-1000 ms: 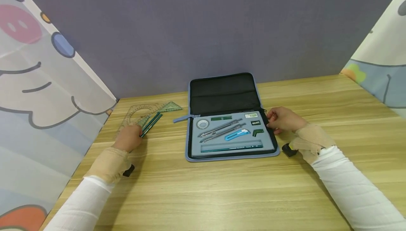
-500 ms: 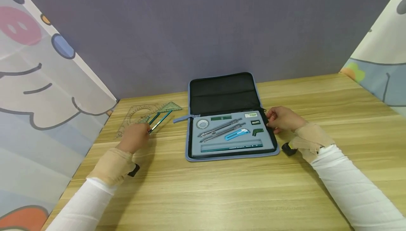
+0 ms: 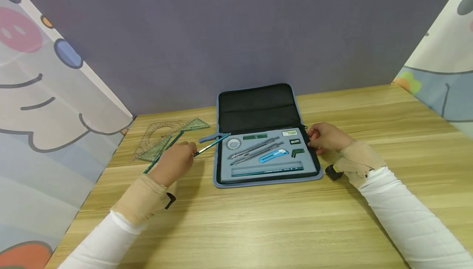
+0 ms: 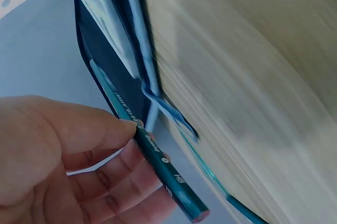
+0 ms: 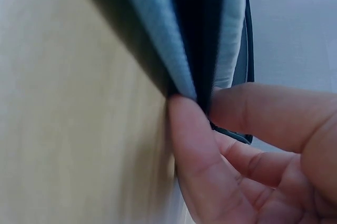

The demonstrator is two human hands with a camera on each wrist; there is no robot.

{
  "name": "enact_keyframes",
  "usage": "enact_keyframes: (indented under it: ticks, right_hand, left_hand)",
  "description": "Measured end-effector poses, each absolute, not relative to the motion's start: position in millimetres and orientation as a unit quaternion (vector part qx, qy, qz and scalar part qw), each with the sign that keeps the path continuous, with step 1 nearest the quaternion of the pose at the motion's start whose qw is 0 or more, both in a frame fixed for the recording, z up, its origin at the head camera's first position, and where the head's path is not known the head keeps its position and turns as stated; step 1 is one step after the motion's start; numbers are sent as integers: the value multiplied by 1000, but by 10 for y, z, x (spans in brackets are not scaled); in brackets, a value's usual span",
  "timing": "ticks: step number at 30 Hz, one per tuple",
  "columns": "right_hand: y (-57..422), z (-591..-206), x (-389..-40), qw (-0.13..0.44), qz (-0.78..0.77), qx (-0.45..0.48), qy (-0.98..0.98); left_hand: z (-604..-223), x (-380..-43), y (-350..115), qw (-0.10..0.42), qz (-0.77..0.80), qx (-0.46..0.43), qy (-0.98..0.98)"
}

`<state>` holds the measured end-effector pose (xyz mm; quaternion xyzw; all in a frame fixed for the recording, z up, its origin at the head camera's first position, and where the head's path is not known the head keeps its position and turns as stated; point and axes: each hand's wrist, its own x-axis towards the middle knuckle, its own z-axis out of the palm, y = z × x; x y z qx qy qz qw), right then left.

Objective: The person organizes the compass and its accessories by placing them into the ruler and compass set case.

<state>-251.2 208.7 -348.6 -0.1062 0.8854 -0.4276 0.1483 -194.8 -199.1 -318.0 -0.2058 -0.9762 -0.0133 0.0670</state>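
My left hand pinches a dark green HB pencil between thumb and fingers, above the table left of an open zip case. In the left wrist view the pencil points away from me, its flat end nearest the camera. At the case's right edge my right hand holds the rim; in the right wrist view thumb and forefinger grip the fabric edge. The case's grey tray holds two metal compasses, a blue utility knife, a sharpener, an eraser and a pencil in the bottom slot.
Left of the case lie a clear protractor, green set squares and another green pencil, partly behind my left hand. A blue strap sticks out from the case's left side. A grey wall stands behind the table.
My left hand has lifted one pencil from beside the set squares and carried it right toward the case, tilting it flatter. The other pencil stays on the table. My right hand keeps its place.
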Motion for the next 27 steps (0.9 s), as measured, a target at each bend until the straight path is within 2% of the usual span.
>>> enact_keyframes:
  ticks: [10, 13, 20, 27]
  right_hand:
    - [2088, -3486, -2520, 153, -430, -103, 884]
    - [2090, -3485, -2521, 151, -429, -102, 885]
    - [2076, -3475, -2524, 157, -428, -100, 884]
    - [2086, -3484, -2533, 158, -426, -97, 885]
  left_hand:
    - [-3230, -1878, -1648, 123, 8, -262, -957]
    - [-3237, -1864, -1546, 116, 7, -281, -953]
    - [-3276, -1829, -1373, 61, -11, -280, -958]
    - [-3358, -1802, -1210, 66, -35, -303, -950]
